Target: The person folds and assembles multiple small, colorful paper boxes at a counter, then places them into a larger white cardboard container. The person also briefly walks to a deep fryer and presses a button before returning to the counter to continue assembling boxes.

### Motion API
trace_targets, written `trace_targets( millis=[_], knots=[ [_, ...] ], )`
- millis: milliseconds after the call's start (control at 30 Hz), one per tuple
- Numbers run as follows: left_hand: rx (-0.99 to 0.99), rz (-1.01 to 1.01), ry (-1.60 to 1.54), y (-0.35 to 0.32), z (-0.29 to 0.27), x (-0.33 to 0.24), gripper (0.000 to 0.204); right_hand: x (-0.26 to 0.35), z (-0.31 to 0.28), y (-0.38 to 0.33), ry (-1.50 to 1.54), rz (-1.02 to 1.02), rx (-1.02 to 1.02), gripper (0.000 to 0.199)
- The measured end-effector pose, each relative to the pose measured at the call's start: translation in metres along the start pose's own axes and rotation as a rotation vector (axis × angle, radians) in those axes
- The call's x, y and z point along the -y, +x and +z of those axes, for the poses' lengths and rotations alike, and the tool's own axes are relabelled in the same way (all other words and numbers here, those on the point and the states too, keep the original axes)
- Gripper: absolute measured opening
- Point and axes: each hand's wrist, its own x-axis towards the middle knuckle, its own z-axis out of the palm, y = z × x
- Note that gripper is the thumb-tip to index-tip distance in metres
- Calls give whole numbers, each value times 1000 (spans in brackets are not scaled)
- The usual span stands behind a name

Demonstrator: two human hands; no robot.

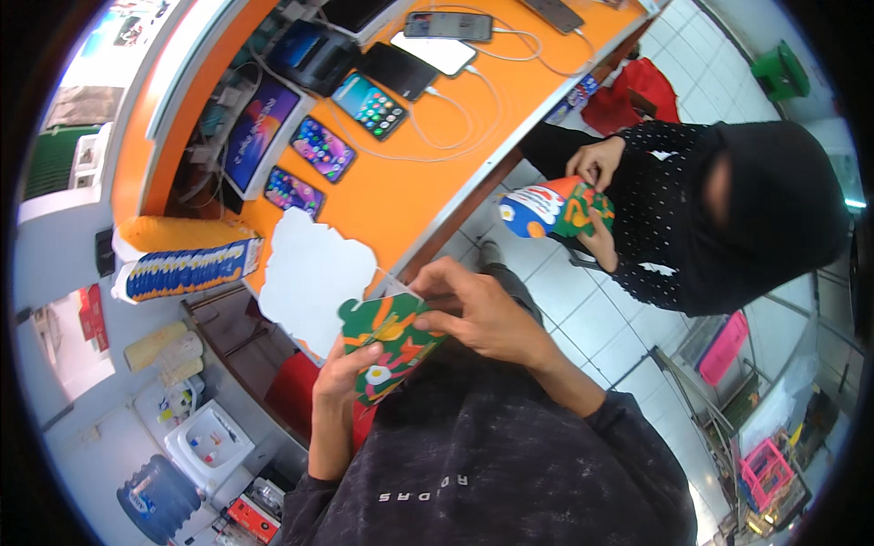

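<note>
The left hand (335, 375) grips a green patterned card (393, 338) near the middle of the frame, its thumb laid over the printed face, its fingers mostly hidden behind. The right hand (482, 314) pinches the same card by its upper right edge between thumb and bent fingers; the far side of that pinch is out of sight. The card bears orange and pink shapes, with small marks near its right side too fine to read. A scalloped white sheet (314, 278) runs behind it, and whether the two are joined cannot be told. Upside-down pale lettering shows on the dark sweatshirt (510, 455) below. At centre left, a stack of printed cards (187, 271) overlaps so that only strips show. At right, a co-worker (665, 209) in black holds a similar card (546, 207), its white lettering tilted and partly covered by fingers. Smartphones (369, 105) lie across the orange counter (410, 196) at top, the uppermost one (553, 13) cut off by the rim. Lower left, the label on a blue water jug (157, 490) is blurred.
</note>
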Motion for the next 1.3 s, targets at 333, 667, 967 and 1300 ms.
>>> trace_targets(
  millis=[333,667,967,1300],
  knots=[
    [37,108,-33,6,0,-6,61,-8,1,2,-82,-162,-58,31],
    [37,99,-21,3,-2,-6,61,-4,-6,-3,-106,-143,-17,33],
    [31,94,-32,1,-5,-3,59,-4,-5,-4,-110,-125,3,33],
    [12,92,-55,0,-7,-1,59,-5,-4,-3,-125,-132,-3,34]
  ],
)
